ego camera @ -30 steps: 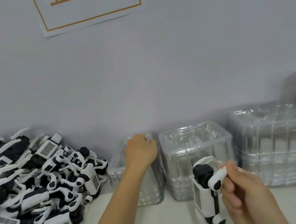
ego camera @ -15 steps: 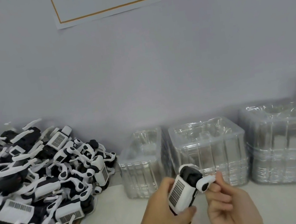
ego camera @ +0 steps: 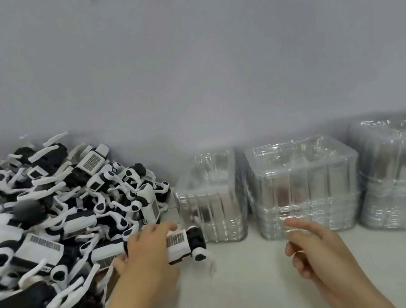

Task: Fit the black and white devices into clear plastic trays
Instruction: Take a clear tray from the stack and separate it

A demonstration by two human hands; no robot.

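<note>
Since the earlier frame, the right hand [ego camera: 314,250] has released the device [ego camera: 183,243] and now hovers over the bench [ego camera: 256,291], index finger extended, remaining fingers loosely curled, holding nothing. Left hand [ego camera: 146,254] grips the device alone, its grip closed around the white body; the black end points toward the trays. Device position: beside the pile of devices [ego camera: 35,218], just in front of the leftmost stack of clear trays [ego camera: 211,200]. Two further tray stacks [ego camera: 304,186] stand right.
</note>
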